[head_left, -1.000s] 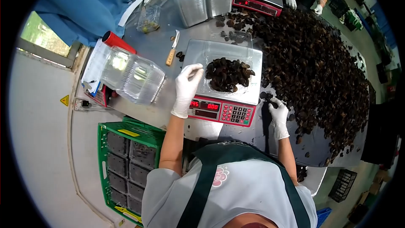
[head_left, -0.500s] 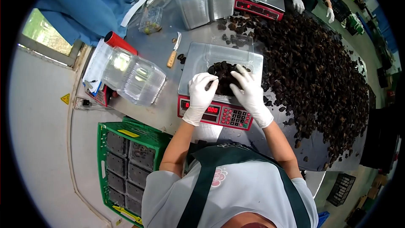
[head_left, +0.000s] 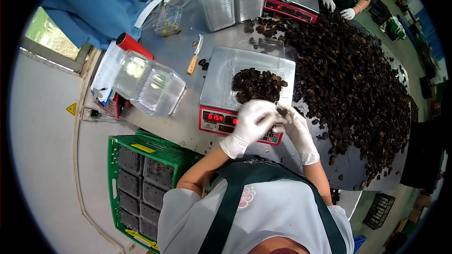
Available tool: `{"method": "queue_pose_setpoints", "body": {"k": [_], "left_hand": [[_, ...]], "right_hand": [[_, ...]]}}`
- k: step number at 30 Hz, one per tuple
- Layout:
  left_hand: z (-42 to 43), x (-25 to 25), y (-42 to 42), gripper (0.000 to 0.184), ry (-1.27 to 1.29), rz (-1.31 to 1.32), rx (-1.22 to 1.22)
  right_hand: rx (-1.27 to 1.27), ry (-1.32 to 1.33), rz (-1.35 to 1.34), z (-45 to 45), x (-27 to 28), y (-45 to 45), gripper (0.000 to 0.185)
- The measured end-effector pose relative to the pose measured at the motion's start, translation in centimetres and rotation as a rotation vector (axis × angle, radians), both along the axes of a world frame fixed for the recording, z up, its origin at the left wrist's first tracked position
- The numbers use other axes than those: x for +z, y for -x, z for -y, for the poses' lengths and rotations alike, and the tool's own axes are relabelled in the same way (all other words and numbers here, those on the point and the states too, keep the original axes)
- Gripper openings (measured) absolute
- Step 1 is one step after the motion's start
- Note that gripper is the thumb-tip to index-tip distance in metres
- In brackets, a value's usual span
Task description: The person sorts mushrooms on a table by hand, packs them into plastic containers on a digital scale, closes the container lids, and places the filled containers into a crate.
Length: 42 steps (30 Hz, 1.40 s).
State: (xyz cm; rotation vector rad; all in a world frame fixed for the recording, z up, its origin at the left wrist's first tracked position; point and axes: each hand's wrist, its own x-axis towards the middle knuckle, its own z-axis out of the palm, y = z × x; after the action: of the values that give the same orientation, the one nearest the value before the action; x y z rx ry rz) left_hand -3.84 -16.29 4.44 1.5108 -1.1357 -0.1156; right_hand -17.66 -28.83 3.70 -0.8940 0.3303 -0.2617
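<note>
A clear plastic tray with dark, mushroom-like pieces [head_left: 258, 85] rests on the steel plate of a red scale [head_left: 218, 95], whose left display reads 0.154. My left hand [head_left: 254, 124], in a white glove, is over the scale's front panel with its fingers bent together; whatever is between them is too small to name. Touching its fingertips, my gloved right hand [head_left: 297, 131] is closed at the scale's right front corner, around a small dark piece. A large heap of the same dark pieces [head_left: 348, 84] spreads over the table to the right.
Clear container stacks stand at the back [head_left: 229, 1] and left [head_left: 149, 84]. A knife [head_left: 195, 55] lies left of the scale. Behind is a second scale [head_left: 290, 9]. A co-worker's gloved hands [head_left: 337, 8] are at the heap's far edge. A green crate [head_left: 114, 186] sits lower left.
From over the tray, both hands have drawn back to the scale's front edge and come together. The tray's contents are uncovered again. The co-worker's hands have moved closer together.
</note>
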Motion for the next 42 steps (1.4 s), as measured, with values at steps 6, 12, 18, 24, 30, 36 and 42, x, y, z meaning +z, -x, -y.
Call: {"method": "queue_pose_setpoints", "body": {"k": [6, 12, 18, 24, 30, 36, 42], "left_hand": [[-0.6, -0.8, 2.1, 0.038, -0.064, 0.091, -0.129], [-2.1, 0.0, -4.9, 0.019, 0.018, 0.002, 0.235], [-3.6, -1.1, -9.8, 0.021, -0.117, 0.026, 0.41], [-2.8, -1.5, -9.4, 0.022, -0.197, -0.049, 0.398], [-2.7, -1.4, -8.8, 0.022, -0.213, 0.022, 0.394], [-3.9, -2.0, -9.0, 0.023, -0.227, -0.039, 0.432], [-3.9, -2.2, -8.9, 0.023, -0.264, -0.069, 0.441]], "right_hand": [[-0.38, 0.042, -0.416, 1.3, -2.6, 7.5, 0.026], [-1.167, 1.037, -1.203, 9.2, -9.9, 30.6, 0.024], [-0.999, 1.402, -1.974, 7.2, -9.9, 40.0, 0.047], [-0.97, 1.08, -1.113, 4.8, -7.9, 20.0, 0.033], [-0.388, 1.455, -0.875, 4.9, -8.9, 5.1, 0.066], [-0.096, 1.643, -0.85, 3.1, -11.7, 0.8, 0.053], [-0.339, 1.365, -0.765, 3.6, -12.4, 3.3, 0.026]]}}
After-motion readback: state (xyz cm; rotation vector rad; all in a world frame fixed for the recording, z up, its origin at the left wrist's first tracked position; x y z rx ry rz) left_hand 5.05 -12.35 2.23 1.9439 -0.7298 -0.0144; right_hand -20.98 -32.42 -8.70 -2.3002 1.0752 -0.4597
